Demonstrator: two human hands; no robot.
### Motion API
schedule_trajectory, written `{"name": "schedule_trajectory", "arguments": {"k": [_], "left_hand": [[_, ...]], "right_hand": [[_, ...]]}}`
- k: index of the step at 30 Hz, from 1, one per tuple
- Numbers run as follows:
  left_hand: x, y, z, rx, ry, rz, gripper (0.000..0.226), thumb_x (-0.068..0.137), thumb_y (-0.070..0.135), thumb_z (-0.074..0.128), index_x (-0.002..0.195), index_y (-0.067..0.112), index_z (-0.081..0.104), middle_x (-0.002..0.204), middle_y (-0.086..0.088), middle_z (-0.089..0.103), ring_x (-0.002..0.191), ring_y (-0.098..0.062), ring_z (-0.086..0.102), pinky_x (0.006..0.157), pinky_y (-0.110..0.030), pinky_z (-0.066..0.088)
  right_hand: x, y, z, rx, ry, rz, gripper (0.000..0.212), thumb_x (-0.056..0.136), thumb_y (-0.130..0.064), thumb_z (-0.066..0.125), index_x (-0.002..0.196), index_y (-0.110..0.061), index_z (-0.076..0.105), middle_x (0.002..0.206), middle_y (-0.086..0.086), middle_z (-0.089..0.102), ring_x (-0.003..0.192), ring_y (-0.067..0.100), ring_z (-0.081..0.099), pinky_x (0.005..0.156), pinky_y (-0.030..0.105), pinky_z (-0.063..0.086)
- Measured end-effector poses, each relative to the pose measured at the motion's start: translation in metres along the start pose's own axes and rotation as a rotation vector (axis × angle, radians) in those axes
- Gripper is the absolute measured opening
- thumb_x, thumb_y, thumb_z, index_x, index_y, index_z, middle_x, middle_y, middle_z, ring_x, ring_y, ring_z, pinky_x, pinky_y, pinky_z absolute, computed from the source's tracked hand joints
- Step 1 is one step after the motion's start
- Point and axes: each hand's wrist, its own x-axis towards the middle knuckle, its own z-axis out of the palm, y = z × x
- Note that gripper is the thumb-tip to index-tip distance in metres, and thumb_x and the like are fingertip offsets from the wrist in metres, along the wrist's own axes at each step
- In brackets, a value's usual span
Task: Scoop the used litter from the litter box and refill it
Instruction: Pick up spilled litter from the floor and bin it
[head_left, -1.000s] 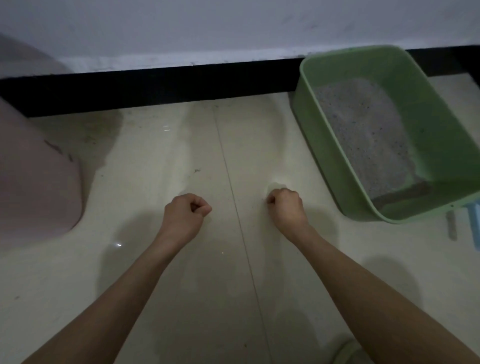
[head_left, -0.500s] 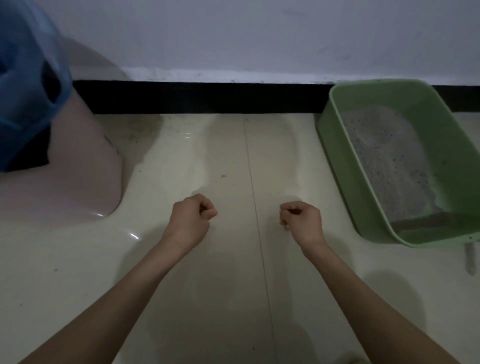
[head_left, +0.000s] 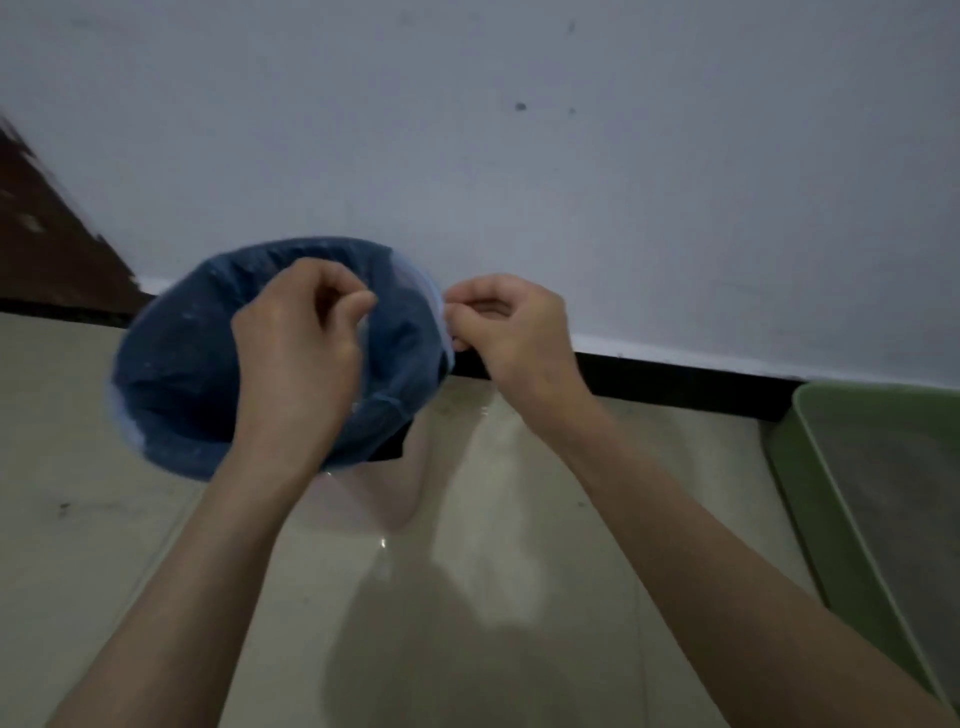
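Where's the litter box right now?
The green litter box sits on the floor at the far right edge, against the black baseboard, right of the right hand.

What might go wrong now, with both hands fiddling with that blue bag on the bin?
The right hand pinches only the thin edge of the blue bag; it might tear or slip off the bin's rim. The left hand reaches over the opening and may drag the liner inward. The litter box sits apart, so scooped litter could spill on the floor between.

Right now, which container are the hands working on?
The bin lined with a blue bag; both hands are at it. The green litter box sits untouched.
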Motion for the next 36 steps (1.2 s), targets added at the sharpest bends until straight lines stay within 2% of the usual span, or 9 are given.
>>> {"name": "schedule_trajectory", "arguments": {"k": [4, 7, 11, 15, 18, 22, 25, 29, 36], "left_hand": [[0.02, -0.05, -0.023, 0.295, -0.318, -0.199, 0.038, 0.09, -0.002, 0.048, 0.126, 0.008, 0.053, 0.118, -0.013, 0.062, 0.106, -0.026, 0.056, 0.095, -0.031, 0.04], [0.017, -0.061, -0.028, 0.452, -0.362, -0.161, 0.042, 0.091, 0.011, 0.052, 0.133, 0.019, 0.048, 0.122, -0.009, 0.059, 0.113, -0.032, 0.049, 0.096, -0.047, 0.036], [0.009, -0.052, -0.02, 0.292, -0.156, -0.049, 0.01, 0.086, 0.016, 0.061, 0.084, 0.025, 0.057, 0.083, 0.007, 0.058, 0.087, -0.021, 0.057, 0.089, -0.047, 0.043], [-0.009, -0.029, -0.001, 0.074, -0.074, 0.033, 0.007, 0.085, 0.013, 0.062, 0.089, 0.015, 0.057, 0.083, 0.009, 0.056, 0.08, -0.011, 0.056, 0.077, -0.011, 0.041], [-0.035, -0.008, 0.021, -0.071, -0.08, 0.106, 0.007, 0.086, 0.023, 0.064, 0.085, 0.016, 0.061, 0.075, 0.009, 0.062, 0.071, -0.008, 0.059, 0.074, -0.022, 0.045], [-0.086, -0.002, 0.08, -0.133, -0.393, 0.123, 0.028, 0.088, 0.042, 0.054, 0.082, 0.017, 0.065, 0.071, 0.004, 0.066, 0.062, -0.01, 0.055, 0.065, -0.024, 0.045], [-0.146, -0.023, 0.134, 0.034, -0.731, 0.102, 0.033, 0.094, 0.04, 0.042, 0.092, 0.017, 0.066, 0.087, -0.002, 0.07, 0.081, -0.023, 0.063, 0.073, -0.036, 0.05], [-0.223, -0.052, 0.182, 0.115, -0.973, 0.258, 0.041, 0.085, 0.03, 0.036, 0.097, 0.012, 0.07, 0.094, -0.006, 0.07, 0.086, -0.025, 0.067, 0.072, -0.031, 0.055], [-0.274, -0.057, 0.234, 0.402, -1.09, 0.697, 0.053, 0.083, 0.034, 0.032, 0.119, 0.007, 0.062, 0.128, -0.008, 0.059, 0.116, -0.029, 0.057, 0.09, -0.051, 0.047]], "right_hand": [[0.02, 0.001, 0.049, -0.548, -0.299, -0.128, 0.021, 0.091, -0.011, 0.055, 0.106, -0.011, 0.07, 0.111, 0.004, 0.069, 0.103, 0.016, 0.061, 0.091, 0.02, 0.044], [0.017, 0.001, 0.059, -0.649, -0.329, -0.2, 0.022, 0.091, -0.012, 0.056, 0.108, -0.011, 0.069, 0.114, 0.003, 0.066, 0.11, 0.018, 0.056, 0.098, 0.024, 0.039], [0.01, 0.006, 0.056, -0.554, -0.256, -0.19, 0.009, 0.086, -0.007, 0.061, 0.092, -0.008, 0.068, 0.078, -0.005, 0.055, 0.082, 0.011, 0.054, 0.086, 0.028, 0.047], [-0.002, 0.019, 0.029, -0.336, -0.183, -0.188, 0.026, 0.083, -0.01, 0.066, 0.109, -0.009, 0.064, 0.097, 0.001, 0.066, 0.089, 0.006, 0.057, 0.085, 0.017, 0.046], [-0.019, 0.041, -0.009, -0.288, -0.018, -0.1, 0.028, 0.086, -0.011, 0.062, 0.114, -0.013, 0.062, 0.105, -0.002, 0.065, 0.09, 0.003, 0.056, 0.08, 0.007, 0.039], [-0.061, 0.097, -0.071, -0.344, 0.128, 0.119, 0.022, 0.092, -0.012, 0.055, 0.112, -0.013, 0.063, 0.1, -0.008, 0.061, 0.084, 0.0, 0.054, 0.071, 0.0, 0.039], [-0.11, 0.151, -0.117, -0.459, 0.165, 0.306, 0.024, 0.093, -0.011, 0.053, 0.115, -0.008, 0.063, 0.111, 0.002, 0.064, 0.091, 0.007, 0.055, 0.069, -0.004, 0.037], [-0.179, 0.217, -0.167, -0.661, 0.198, 0.512, 0.028, 0.094, -0.011, 0.049, 0.116, -0.001, 0.063, 0.12, 0.015, 0.062, 0.105, 0.027, 0.06, 0.093, 0.028, 0.045], [-0.252, 0.282, -0.179, -1.099, 0.065, 0.523, 0.053, 0.088, -0.025, 0.035, 0.123, 0.01, 0.054, 0.128, 0.026, 0.056, 0.12, 0.04, 0.053, 0.102, 0.045, 0.032]]}}
